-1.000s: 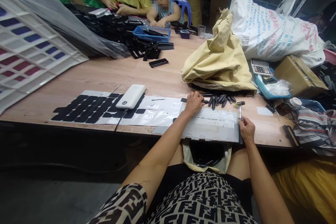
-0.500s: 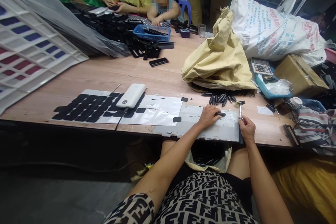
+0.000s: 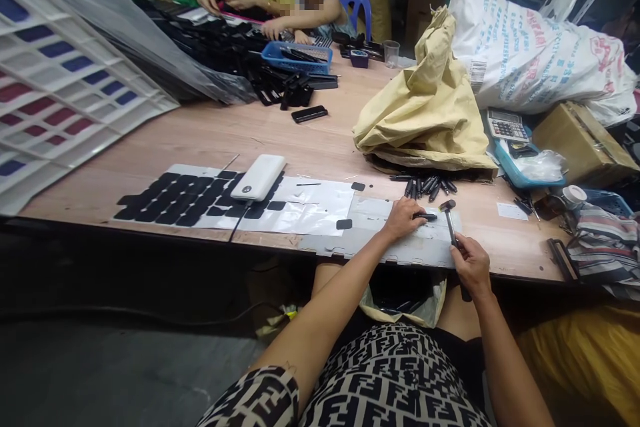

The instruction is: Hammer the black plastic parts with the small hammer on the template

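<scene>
My left hand (image 3: 403, 219) is closed on a slim black pen-like piece (image 3: 425, 216), which it holds low over a grey-white board (image 3: 370, 240) at the table edge. In my right hand (image 3: 471, 263) is a small hammer (image 3: 451, 221). The hammer's head is raised just right of the black piece's tip, apart from it. Behind my left hand lie several similar black pieces (image 3: 431, 185) in a loose pile. An open bag (image 3: 437, 307) with more black pieces sits between my legs, below the table edge.
Left of the board are a sheet with black stickers (image 3: 175, 199) and a white power bank (image 3: 260, 177) with a cable. A yellow sack (image 3: 420, 127) stands behind the pile. Two people sit across the table (image 3: 220, 127) beside black parts and a blue basket (image 3: 295, 59).
My left hand has brought the black piece from the pile's left side onto the board. My right hand has lifted the hammer and tilted its head left, toward that piece.
</scene>
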Motion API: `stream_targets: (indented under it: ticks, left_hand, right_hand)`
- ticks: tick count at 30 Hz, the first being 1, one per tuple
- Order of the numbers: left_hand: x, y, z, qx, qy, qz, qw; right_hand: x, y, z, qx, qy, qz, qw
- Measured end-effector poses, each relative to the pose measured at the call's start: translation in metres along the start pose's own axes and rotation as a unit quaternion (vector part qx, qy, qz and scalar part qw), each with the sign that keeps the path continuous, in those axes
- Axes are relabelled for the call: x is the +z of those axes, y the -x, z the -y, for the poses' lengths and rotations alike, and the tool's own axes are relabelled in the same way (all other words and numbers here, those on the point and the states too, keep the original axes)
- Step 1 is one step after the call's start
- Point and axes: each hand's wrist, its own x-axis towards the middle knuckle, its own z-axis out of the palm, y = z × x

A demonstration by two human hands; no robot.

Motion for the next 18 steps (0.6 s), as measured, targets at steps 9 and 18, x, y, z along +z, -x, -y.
stream_targets:
  ticks: [9,18]
  left_hand:
    - [-0.002,0.001,-0.002,0.0,0.0,-0.014,1.0]
    - [-0.003,0.001,-0.004,-0.005,0.006,-0.015,1.0]
  right_hand:
    - [0.007,0.011,0.007,-0.061,0.041,0.004,0.997]
    - [0.013,0.008,0.022,-0.065,0.025,0.02,0.997]
